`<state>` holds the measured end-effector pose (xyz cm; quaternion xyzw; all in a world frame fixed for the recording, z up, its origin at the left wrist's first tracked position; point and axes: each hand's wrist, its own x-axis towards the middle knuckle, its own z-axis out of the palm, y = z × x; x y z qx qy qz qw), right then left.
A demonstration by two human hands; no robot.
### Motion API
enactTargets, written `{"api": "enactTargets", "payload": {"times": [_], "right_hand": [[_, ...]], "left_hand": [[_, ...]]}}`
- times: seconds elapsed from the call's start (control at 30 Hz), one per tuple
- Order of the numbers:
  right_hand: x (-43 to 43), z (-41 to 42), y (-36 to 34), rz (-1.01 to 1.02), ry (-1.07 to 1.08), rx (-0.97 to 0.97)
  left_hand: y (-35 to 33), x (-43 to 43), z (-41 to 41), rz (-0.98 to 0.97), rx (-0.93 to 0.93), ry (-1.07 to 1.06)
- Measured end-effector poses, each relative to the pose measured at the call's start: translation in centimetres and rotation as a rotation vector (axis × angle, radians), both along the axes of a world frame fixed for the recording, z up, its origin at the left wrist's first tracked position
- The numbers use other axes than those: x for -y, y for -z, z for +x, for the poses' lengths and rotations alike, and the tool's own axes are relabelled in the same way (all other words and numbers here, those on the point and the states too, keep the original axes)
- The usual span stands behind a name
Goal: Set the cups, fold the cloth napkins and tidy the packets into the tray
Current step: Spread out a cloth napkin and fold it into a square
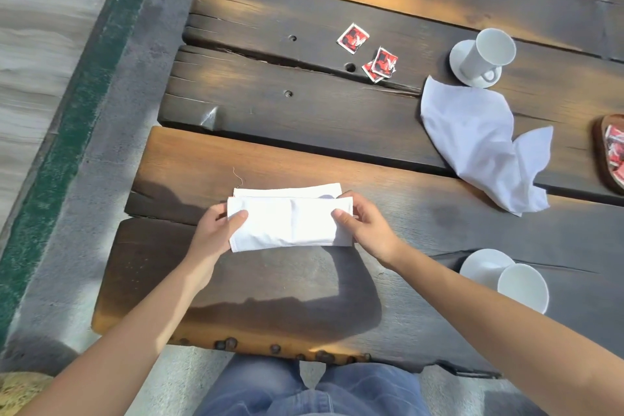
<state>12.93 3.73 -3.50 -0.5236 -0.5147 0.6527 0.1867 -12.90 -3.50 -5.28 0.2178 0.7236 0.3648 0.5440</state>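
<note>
Presently mid-fold on first napkin: white cloth doubled into long band, lying on near plank of bench, directly in front of person. Left hand pinching left end of band, thumb on top. Right hand pinching right end, thumb on top, fingers under the edge. Fold judged incomplete; further folds likely required.

Second napkin: crumpled, unfolded, right of centre, touching far saucer. Not yet done.

Cups: far cup on its saucer, tilted or on its side, cannot tell which. Near cup by right forearm, apparently off centre on its saucer. Setting judged unfinished.

Packets: three red packets loose on bench, well apart from tray. Tray at right edge, some packets already inside. Tidying partly done.
</note>
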Motion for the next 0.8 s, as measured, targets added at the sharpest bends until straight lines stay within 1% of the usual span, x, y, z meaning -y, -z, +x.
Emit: {"api": "enactTargets", "payload": {"times": [0.03, 0.13, 0.23, 0.33, 0.4, 0.5, 0.63, 0.8], "right_hand": [[0.0, 0.1, 0.1, -0.023, 0.008, -0.007], [-0.1, 0.1, 0.4, -0.06, 0.008, -0.009], [-0.4, 0.3, 0.6, -0.089, -0.04, 0.003], [-0.7, 0.8, 1.0, -0.062, -0.146, 0.107], [-0.8, 1.1, 1.4, -0.038, -0.167, 0.169], [-1.0, 1.0, 1.8, 0.015, -0.149, 0.264], [-0.9, 0.7, 2.4, 0.015, -0.084, 0.349], [-0.4, 0.4, 2.8, 0.103, -0.027, 0.457]], "left_hand": [[0.2, 0.5, -0.1, -0.034, 0.021, 0.035], [0.8, 1.6, -0.3, -0.055, -0.049, 0.157], [1.1, 1.8, 0.2, -0.045, -0.106, 0.175], [1.4, 1.5, 0.4, -0.066, -0.187, 0.181], [1.6, 1.2, 0.6, -0.083, -0.216, 0.188], [1.8, 1.0, 0.8, -0.101, -0.276, 0.221], [2.0, 0.8, 0.9, -0.08, -0.337, 0.206], [2.0, 0.7, 1.2, -0.069, -0.447, 0.222]]}}
